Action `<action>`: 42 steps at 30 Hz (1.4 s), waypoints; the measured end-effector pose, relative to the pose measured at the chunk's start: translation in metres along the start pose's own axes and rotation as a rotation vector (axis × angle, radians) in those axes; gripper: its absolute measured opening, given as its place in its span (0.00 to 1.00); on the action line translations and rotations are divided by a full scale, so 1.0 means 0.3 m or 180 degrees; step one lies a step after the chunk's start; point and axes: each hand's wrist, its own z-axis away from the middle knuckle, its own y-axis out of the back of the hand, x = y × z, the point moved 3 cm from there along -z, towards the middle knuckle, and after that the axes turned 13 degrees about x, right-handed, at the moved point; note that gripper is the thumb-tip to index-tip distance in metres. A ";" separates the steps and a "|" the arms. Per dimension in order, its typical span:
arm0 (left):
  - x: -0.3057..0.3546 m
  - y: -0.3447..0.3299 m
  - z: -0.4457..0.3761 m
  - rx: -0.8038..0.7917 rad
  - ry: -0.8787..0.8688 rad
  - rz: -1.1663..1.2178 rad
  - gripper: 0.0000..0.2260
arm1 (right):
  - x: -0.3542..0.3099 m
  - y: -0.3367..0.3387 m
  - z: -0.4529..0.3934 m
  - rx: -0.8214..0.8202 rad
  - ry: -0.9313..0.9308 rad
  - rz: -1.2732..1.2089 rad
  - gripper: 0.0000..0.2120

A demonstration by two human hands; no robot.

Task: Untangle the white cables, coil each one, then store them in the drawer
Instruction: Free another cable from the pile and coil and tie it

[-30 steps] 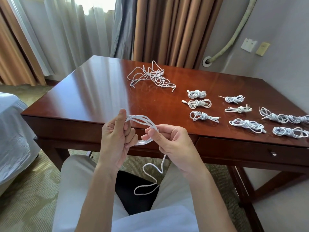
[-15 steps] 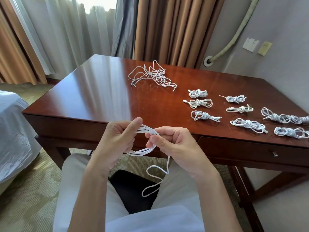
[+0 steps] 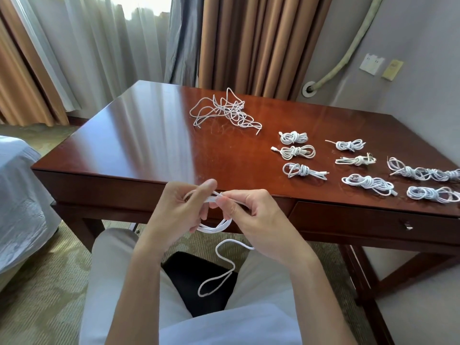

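Before the desk's (image 3: 139, 155) near edge, both hands grip one white cable (image 3: 214, 226): left hand (image 3: 178, 211) curled around its loops, right hand (image 3: 251, 215) pinching them, tail dangling over the lap. Coiled cables (image 3: 297, 151) lie toward the right edge, tangled cables (image 3: 224, 112) near the far edge, closed drawer (image 3: 373, 220) below.

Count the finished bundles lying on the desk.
8, though more may lie past the right edge. Left column. Middle column. Right, both cut by the frame.
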 end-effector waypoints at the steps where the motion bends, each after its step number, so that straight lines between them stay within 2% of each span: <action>1: 0.007 -0.005 0.003 -0.0066 -0.0102 -0.0278 0.25 | -0.003 -0.004 -0.002 -0.0065 0.0012 0.0132 0.13; 4: 0.017 -0.018 0.011 -0.0377 -0.0102 -0.0573 0.24 | -0.007 -0.011 -0.010 -0.0228 0.0005 0.0453 0.14; 7: 0.017 -0.001 0.013 -0.0724 0.0161 -0.0283 0.21 | -0.007 -0.015 -0.017 -0.0330 0.0117 0.0557 0.14; 9: 0.018 0.016 0.012 -0.0742 0.0193 -0.0032 0.21 | -0.010 -0.013 -0.021 -0.0318 0.0145 0.0452 0.13; 12: 0.028 0.027 0.005 -0.0499 0.0021 0.0319 0.20 | -0.018 -0.001 -0.027 -0.0281 0.0077 0.0046 0.16; 15: 0.040 0.014 0.006 -0.0398 -0.0384 0.0148 0.22 | -0.011 -0.002 -0.032 -0.0249 -0.0007 -0.0228 0.21; 18: 0.039 0.009 0.004 -0.0299 -0.0230 0.0209 0.25 | -0.002 0.000 -0.026 -0.0329 -0.0056 -0.0347 0.19; 23: 0.022 0.006 -0.018 0.0500 0.0052 0.0451 0.25 | -0.003 -0.011 -0.018 -0.0254 -0.0257 -0.0820 0.19; 28: 0.052 0.001 -0.007 0.0980 -0.0516 -0.0064 0.26 | -0.002 -0.046 -0.015 -0.0274 -0.0537 -0.1418 0.23; 31: 0.051 -0.003 -0.007 0.1107 -0.0836 -0.0320 0.26 | -0.003 -0.053 -0.007 -0.0242 -0.0632 -0.1377 0.22; 34: 0.056 -0.003 -0.004 0.0975 -0.0965 -0.0606 0.25 | -0.008 -0.060 -0.001 -0.0152 -0.0592 -0.0998 0.22; 39: 0.027 0.027 -0.005 0.0281 -0.0747 -0.0853 0.31 | -0.053 -0.038 0.013 -0.0400 -0.0155 -0.0357 0.16; 42: 0.028 0.037 0.002 -0.0106 -0.0572 -0.0717 0.27 | -0.061 -0.038 0.012 -0.0351 -0.0040 -0.0228 0.17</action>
